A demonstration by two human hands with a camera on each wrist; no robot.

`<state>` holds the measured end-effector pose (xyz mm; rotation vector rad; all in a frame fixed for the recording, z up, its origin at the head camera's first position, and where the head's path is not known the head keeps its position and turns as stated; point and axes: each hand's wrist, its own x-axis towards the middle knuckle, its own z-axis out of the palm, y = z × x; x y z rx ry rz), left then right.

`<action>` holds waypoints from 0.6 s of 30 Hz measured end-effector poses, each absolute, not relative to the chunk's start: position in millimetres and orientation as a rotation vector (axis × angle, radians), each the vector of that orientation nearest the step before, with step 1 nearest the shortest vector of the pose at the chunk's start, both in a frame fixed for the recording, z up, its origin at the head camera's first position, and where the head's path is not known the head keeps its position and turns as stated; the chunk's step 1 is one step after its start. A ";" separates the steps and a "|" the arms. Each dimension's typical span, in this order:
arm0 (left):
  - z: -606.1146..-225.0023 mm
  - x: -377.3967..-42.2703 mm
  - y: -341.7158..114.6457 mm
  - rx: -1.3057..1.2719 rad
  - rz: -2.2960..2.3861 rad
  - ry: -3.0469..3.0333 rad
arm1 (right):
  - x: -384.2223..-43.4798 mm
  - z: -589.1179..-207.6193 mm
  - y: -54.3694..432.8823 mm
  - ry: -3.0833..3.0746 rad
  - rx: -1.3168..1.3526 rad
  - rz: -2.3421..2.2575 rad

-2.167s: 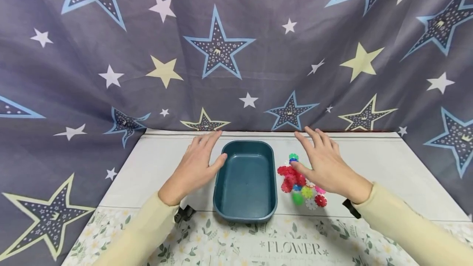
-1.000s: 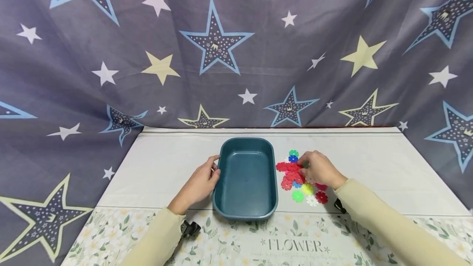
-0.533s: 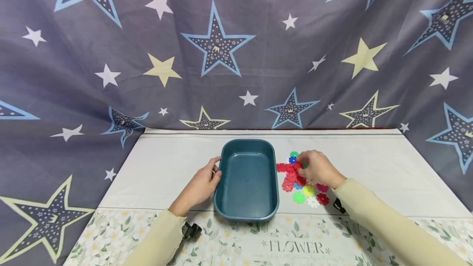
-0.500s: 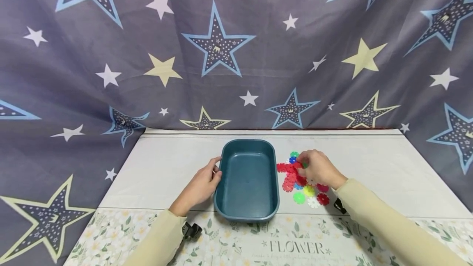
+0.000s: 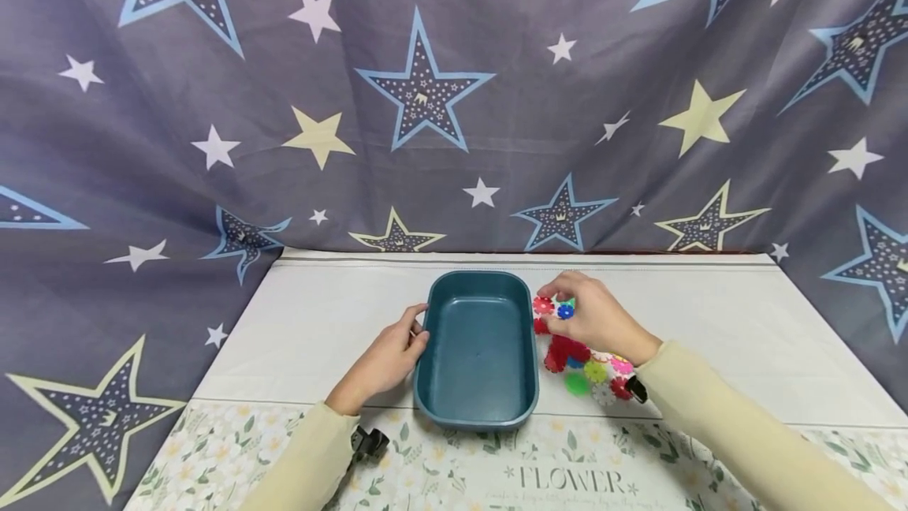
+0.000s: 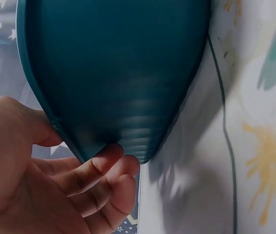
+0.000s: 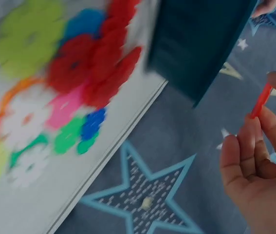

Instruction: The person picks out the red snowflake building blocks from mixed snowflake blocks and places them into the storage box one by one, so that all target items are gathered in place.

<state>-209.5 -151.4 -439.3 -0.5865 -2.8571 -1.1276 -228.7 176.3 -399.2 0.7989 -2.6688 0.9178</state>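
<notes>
- A small, thin red disc is pinched between the thumb and fingertips of the person's right hand, near the right rim of the tray, toward the table's back edge.
- The disc looks like stiff plastic, probably very light and hard to break; its flat faces may be slippery. A pinch at the edge or across the faces should suit it.
- Just below the hand lies a loose pile of discs, mostly red, with notched edges that could catch on one another. A blue disc lies at its back.
- Left of the pile, close beside it, is the deep blue-green tray, round-cornered and apparently rigid, its raised rim the nearest edge.
- The left hand holds the tray's left side loosely, fingers bent against the outer wall, thumb at the rim.
- The white table runs on well past the pile to its right edge; at the back edge a star-patterned curtain limits reach.
</notes>
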 end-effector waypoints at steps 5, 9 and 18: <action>-439.8 -209.6 -151.0 -0.592 -1.139 -2.854 | -234.1 -399.3 154.1 -2.626 0.905 0.948; -439.1 -210.7 -150.5 -0.591 -1.135 -2.867 | -240.0 -402.5 137.5 -2.631 0.936 0.960; -435.5 -211.2 -155.0 -0.605 -1.077 -2.886 | -253.0 -408.6 101.6 -2.648 1.054 0.928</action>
